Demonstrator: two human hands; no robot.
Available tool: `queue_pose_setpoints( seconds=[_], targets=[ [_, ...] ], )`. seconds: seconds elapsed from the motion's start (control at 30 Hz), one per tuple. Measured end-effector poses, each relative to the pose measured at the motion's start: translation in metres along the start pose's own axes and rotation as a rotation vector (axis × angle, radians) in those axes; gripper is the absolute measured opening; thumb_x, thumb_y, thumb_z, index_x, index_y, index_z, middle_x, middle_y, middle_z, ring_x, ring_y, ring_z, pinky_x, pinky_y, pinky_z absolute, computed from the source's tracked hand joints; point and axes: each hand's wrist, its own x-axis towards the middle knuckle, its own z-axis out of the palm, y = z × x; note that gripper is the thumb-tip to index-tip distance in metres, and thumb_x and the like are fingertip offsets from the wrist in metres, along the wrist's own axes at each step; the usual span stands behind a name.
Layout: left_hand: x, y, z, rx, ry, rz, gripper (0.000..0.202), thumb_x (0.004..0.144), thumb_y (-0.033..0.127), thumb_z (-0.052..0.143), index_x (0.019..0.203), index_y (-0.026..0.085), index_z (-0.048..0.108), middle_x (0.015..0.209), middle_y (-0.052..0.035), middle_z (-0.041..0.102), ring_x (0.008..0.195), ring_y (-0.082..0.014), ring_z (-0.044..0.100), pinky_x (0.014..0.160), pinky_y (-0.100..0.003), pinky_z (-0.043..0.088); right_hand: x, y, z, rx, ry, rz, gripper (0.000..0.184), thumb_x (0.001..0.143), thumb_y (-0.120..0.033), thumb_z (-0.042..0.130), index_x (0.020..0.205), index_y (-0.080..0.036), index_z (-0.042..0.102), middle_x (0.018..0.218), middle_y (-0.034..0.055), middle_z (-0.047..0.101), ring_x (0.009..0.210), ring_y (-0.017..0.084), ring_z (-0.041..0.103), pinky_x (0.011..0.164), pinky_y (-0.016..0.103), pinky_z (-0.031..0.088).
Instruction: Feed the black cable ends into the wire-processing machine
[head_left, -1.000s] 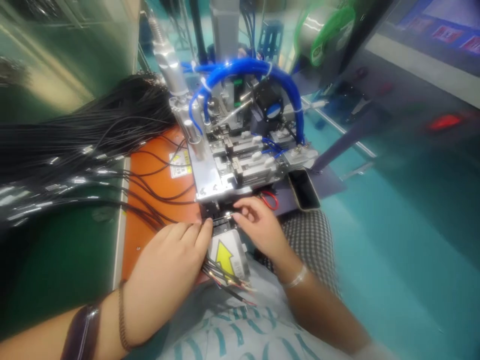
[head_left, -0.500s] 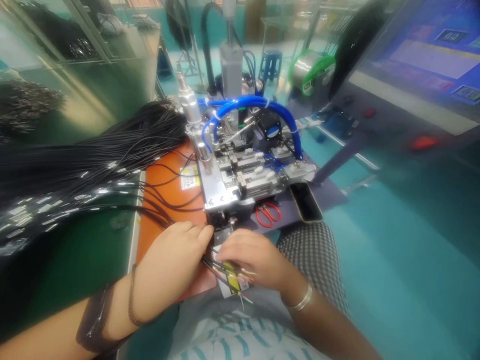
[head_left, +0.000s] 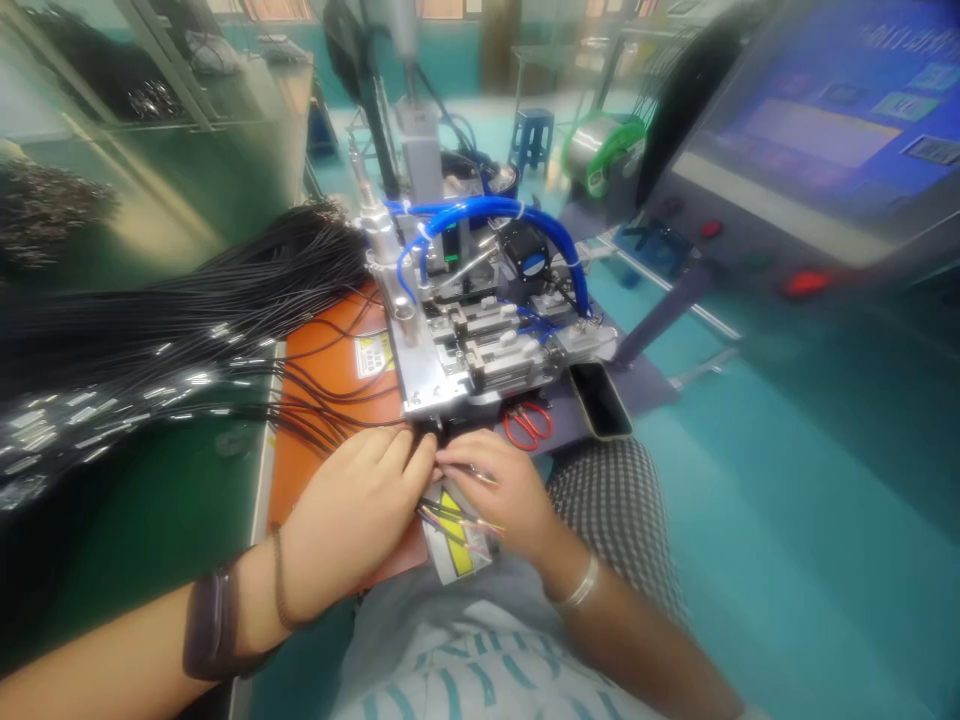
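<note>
Because this view is taken from my own head, the work sits directly below me, at the front edge of a steel-plated bench machine (head_left: 442,370). My left hand (head_left: 352,505) is curled narrow, its fingertips (head_left: 424,450) at that edge and over black cables (head_left: 352,425). These run in from a large cable bundle (head_left: 187,300) lying across the green surface (head_left: 127,520) and an orange mat (head_left: 322,470). My right hand (head_left: 487,490) is closed to a tight pinch just beside the left fingertips, with thumb and forefinger on a thin wire (head_left: 469,470); the piece is too small to identify further. Loose wire ends with coloured cores (head_left: 454,520) lie under the right hand, across a white plate bearing a yellow arrow (head_left: 456,550).

Within reach are red-handled scissors (head_left: 527,425) and a smartphone (head_left: 598,400). Blue pneumatic tubing (head_left: 487,215) arches over the machine.

Handling assessment, as a judgement: sound practice here is to keep the black cables straight and uncrossed at the machine's edge, hold the pinch firm but light so the thin wire is not bent or nicked, and keep all fingertips clear of the mechanism.
</note>
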Motion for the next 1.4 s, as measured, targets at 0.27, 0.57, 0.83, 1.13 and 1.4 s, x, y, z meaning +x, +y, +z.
queue_pose_setpoints(
  seconds=[0.27,0.57,0.83,1.13,1.4],
  targets=[
    [0.002,-0.020,-0.021,-0.005,-0.130,-0.096,0.019,0.081,0.012,0.051,0.097,0.019,0.059,0.090,-0.0057,0.062,0.080,-0.0232,0.056,0.067,-0.036,0.043,0.001,-0.026,-0.024,0.092,0.035,-0.043,0.015,0.083,-0.014,0.060,0.092,-0.022,0.070,0.089,0.0032,0.070,0.088,0.016,0.062,0.083,0.032,0.049],
    [0.004,-0.032,-0.014,0.078,-0.252,-0.090,0.015,0.080,0.007,0.051,0.085,0.018,0.060,0.079,-0.0036,0.060,0.076,-0.0242,0.058,0.064,-0.037,0.042,0.002,-0.021,-0.055,0.037,-0.289,-0.056,0.033,0.084,-0.005,0.045,0.100,-0.024,0.067,0.089,0.0024,0.069,0.089,0.017,0.059,0.083,0.034,0.047],
    [0.006,-0.032,-0.001,0.143,-0.198,-0.073,0.016,0.080,0.006,0.045,0.074,0.016,0.055,0.068,-0.0043,0.054,0.065,-0.0232,0.055,0.060,-0.036,0.041,0.005,0.008,-0.050,0.023,-0.251,0.400,0.027,0.087,-0.016,0.046,0.104,-0.024,0.064,0.097,0.0028,0.067,0.087,0.016,0.063,0.079,0.031,0.050],
    [0.009,-0.024,-0.009,0.062,-0.258,-0.132,0.017,0.081,0.004,0.046,0.085,0.016,0.057,0.080,-0.0039,0.058,0.074,-0.0208,0.056,0.061,-0.032,0.043,0.000,0.010,-0.043,0.179,-0.347,0.532,0.024,0.083,-0.032,0.058,0.105,-0.024,0.063,0.087,0.0014,0.066,0.080,0.016,0.061,0.071,0.028,0.049],
    [0.005,-0.032,-0.007,0.025,-0.281,-0.133,0.018,0.081,0.004,0.046,0.083,0.015,0.060,0.080,-0.0055,0.059,0.076,-0.0215,0.057,0.064,-0.033,0.043,-0.001,-0.005,-0.036,-0.021,-0.260,0.441,0.019,0.082,-0.020,0.054,0.096,-0.023,0.067,0.083,0.0003,0.067,0.074,0.016,0.060,0.067,0.028,0.046]
  ],
)
